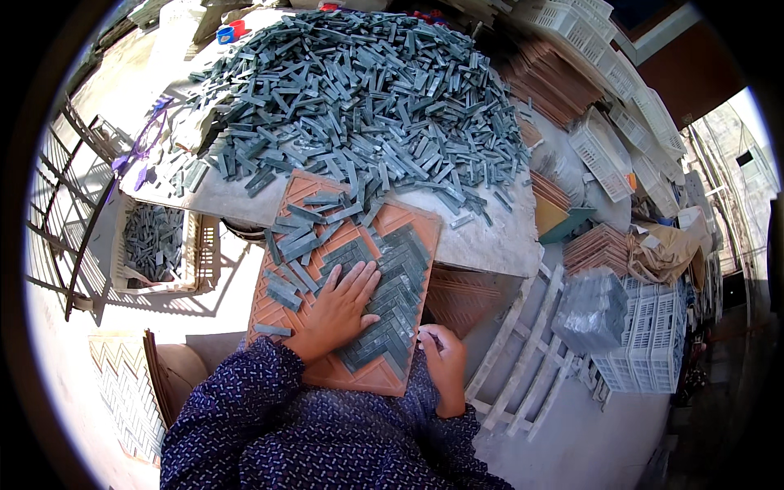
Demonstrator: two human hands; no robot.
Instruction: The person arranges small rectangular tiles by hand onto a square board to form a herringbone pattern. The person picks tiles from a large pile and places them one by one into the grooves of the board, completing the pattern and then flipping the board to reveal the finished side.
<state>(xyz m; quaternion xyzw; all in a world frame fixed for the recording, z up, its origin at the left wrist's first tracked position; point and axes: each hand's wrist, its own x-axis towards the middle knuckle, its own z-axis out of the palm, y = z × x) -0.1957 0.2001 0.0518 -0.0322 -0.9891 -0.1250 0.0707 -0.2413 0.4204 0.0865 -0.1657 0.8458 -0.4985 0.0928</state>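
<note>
The desk [498,245] before me is carrying so big a heap of grey-green strips [367,98] that most of its top is vanishing underneath; to the right a pale slatted pallet [523,351] is lying, its near end running behind the right sleeve; past it white crates [649,347] are standing stacked, a clear-wrapped bundle [596,306] covering part of them, so I can't see their contents; a cream crate [196,261] holding more strips is sitting left of the desk; beneath the desk's edge some ridged boards [465,294] are sinking into shadow, the tray partly blocking them; that orange tray [327,376] is overlapping the desk's near edge in front of the person, whatever is bearing its lower end being hidden; laid herringbone strips [400,286] are filling much of it, while loose strips [298,242] are covering its upper-left ridges; the left hand [347,302] is resting flat, fingers slightly spread, concealing some laid pieces; the right hand [443,363] is curling by the tray's right edge, fingertips close to the thumb, but whether it is pinching anything I can't tell; far back, a little blue cup [225,35] is standing.
</note>
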